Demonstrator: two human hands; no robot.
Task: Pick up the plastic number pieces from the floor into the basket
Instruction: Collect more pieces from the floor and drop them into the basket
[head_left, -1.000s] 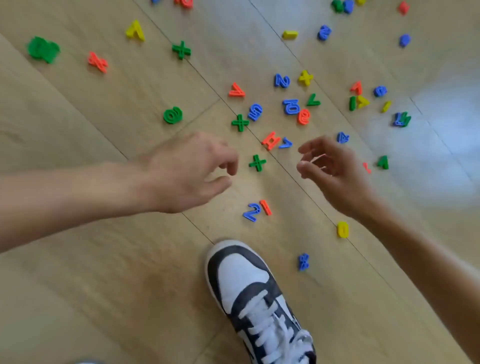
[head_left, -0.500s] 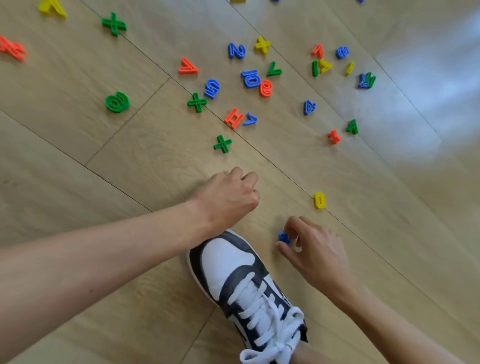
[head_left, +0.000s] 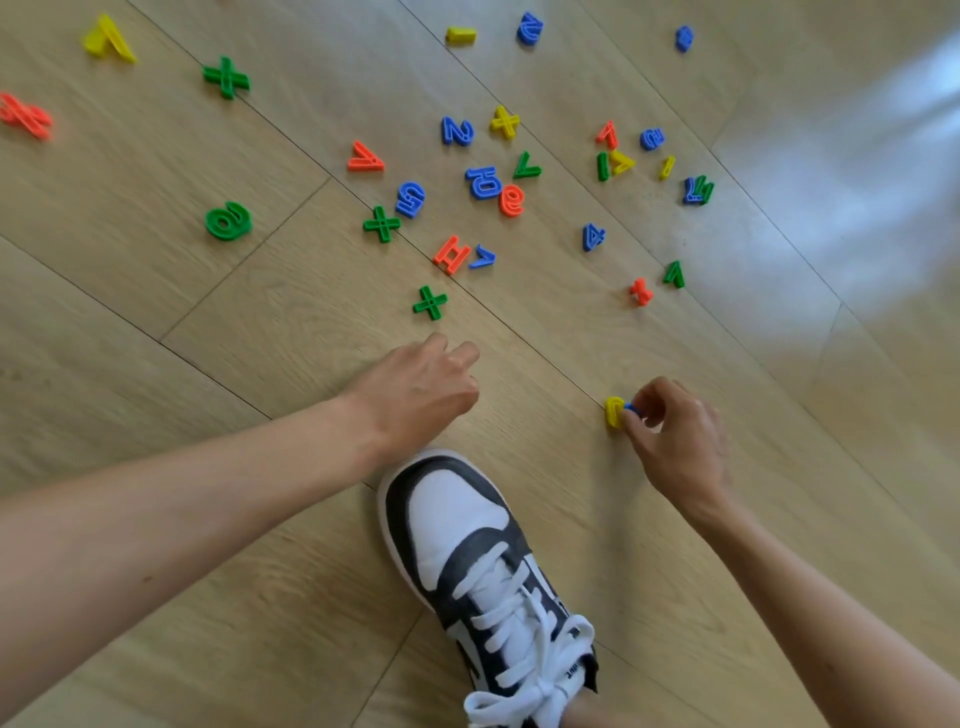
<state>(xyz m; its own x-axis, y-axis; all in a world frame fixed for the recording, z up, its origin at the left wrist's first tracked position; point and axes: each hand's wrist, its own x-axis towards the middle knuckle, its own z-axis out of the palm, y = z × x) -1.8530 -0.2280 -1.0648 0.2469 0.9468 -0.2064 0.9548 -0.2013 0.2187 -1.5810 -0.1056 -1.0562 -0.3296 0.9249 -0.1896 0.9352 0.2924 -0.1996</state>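
Note:
Several coloured plastic number and sign pieces lie scattered on the wooden floor. My left hand (head_left: 415, 389) rests knuckles-up on the floor just ahead of my shoe, fingers curled shut. The blue 2 and orange 1 that lay there are hidden under or inside it. A green plus (head_left: 430, 302) lies just beyond its fingertips. My right hand (head_left: 675, 436) pinches a small blue piece (head_left: 629, 407) against a yellow 0 (head_left: 614, 411) on the floor. No basket is in view.
My black-and-white sneaker (head_left: 467, 535) stands between my arms at the bottom centre. A cluster with an orange H (head_left: 451, 254), a blue 5 (head_left: 411, 198) and a green 9 (head_left: 227, 221) lies further off. Window glare brightens the floor (head_left: 857, 171) at right.
My right hand has carried the blue piece from beside the shoe up and right to the yellow 0. My left hand has stayed closed over the same spot. The view has shifted slightly.

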